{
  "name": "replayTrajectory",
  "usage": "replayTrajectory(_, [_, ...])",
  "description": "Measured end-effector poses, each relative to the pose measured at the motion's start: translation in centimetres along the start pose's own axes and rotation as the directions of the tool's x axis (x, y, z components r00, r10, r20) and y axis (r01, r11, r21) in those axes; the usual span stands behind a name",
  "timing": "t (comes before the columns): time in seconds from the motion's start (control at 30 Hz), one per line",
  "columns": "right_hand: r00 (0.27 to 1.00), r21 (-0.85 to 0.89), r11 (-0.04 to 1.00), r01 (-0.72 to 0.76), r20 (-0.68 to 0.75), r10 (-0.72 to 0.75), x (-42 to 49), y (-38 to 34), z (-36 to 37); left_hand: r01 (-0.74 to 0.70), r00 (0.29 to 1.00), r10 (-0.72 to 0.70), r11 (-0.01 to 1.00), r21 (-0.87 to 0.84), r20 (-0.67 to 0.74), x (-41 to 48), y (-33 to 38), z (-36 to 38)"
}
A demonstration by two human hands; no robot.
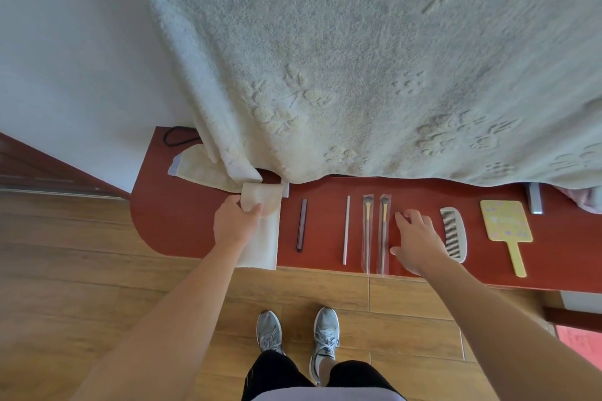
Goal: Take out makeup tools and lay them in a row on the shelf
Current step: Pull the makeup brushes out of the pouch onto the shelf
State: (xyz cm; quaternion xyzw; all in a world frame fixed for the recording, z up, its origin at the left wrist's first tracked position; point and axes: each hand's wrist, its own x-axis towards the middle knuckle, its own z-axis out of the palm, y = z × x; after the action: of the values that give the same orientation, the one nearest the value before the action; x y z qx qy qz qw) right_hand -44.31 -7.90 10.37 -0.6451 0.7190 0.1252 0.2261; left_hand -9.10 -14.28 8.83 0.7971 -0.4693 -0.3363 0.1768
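1. A red shelf (182, 221) runs left to right under a hanging blanket (358, 58). A black cord (176, 137) lies at its back left corner.
2. The left hand (236, 221) grips the folded top of a cream pouch (264, 239), thumb and fingers curled round the cloth. The pouch lies near the shelf's left end and reaches its front edge.
3. Just right of the pouch lies a dark stick (301, 225), then a pale stick (346, 229), well apart from each other.
4. Next come two brushes (367, 233) in clear sleeves, side by side and almost touching, bristles toward the back edge.
5. The right hand (418, 238) is spread flat, palm down, holding nothing visible. It covers the gap between the brushes and the comb, so I cannot tell whether anything lies under the palm.
6. A comb (453, 233) and a yellow mirror (506, 228) end the row, the mirror's handle toward the front edge.
7. Every tool lies with its long axis front to back, parallel to its neighbours.
8. Judgement: any tool left is in the pouch, at the row's left end. The left hand is on it. The right hand is four tools away and would have to cross them to reach in, then set the tool down front to back.
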Motion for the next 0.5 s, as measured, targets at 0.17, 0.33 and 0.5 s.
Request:
replayTrajectory(0.17, [1.0,0.002,1.0,-0.002,-0.003,0.002,-0.08,-0.08,0.05,0.063,0.998,-0.061,0.996,-0.065,0.024,0.57,0.4,-0.01])
replayTrajectory(0.33, [1.0,0.003,1.0,-0.005,-0.003,0.005,-0.03,0.07,-0.01,0.039,0.999,-0.037,0.997,-0.059,0.027,0.73,0.6,0.29])
replayTrajectory(0.5, [1.0,0.018,1.0,-0.005,-0.004,0.005,-0.05,0.05,0.09,0.003,0.999,-0.001,0.999,-0.051,0.039,0.49,0.16,0.39])
